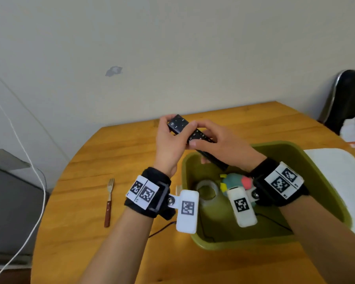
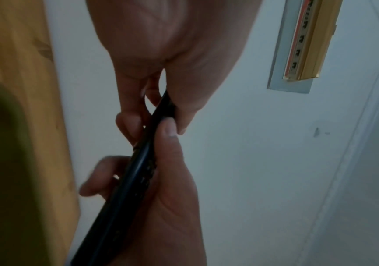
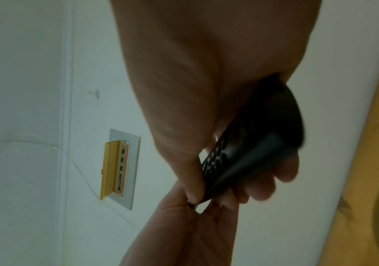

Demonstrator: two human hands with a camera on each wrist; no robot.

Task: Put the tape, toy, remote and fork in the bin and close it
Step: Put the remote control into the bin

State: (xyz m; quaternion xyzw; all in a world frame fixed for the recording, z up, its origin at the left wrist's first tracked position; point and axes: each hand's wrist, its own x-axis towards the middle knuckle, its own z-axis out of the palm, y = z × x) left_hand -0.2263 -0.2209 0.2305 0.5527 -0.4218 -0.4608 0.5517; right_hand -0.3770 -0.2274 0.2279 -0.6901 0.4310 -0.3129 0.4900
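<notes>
Both hands hold a long black remote (image 1: 179, 125) in the air over the far rim of the green bin (image 1: 326, 203). My left hand (image 1: 168, 138) grips its far end. My right hand (image 1: 217, 142) wraps its middle, and the near end points down into the bin. The left wrist view shows the remote (image 2: 138, 171) edge-on between both hands; in the right wrist view the remote (image 3: 250, 149) lies across my right fingers. Inside the bin sit a roll of clear tape (image 1: 206, 188) and a teal and pink toy (image 1: 236, 181). A wooden-handled fork (image 1: 109, 201) lies on the table, left of my left wrist.
The round wooden table (image 1: 94, 152) stands against a pale wall. A white bin lid (image 1: 340, 175) lies right of the bin. A dark chair (image 1: 348, 95) with white cloth is at the far right. A grey unit (image 1: 8, 201) and white cable (image 1: 39, 201) are at the left.
</notes>
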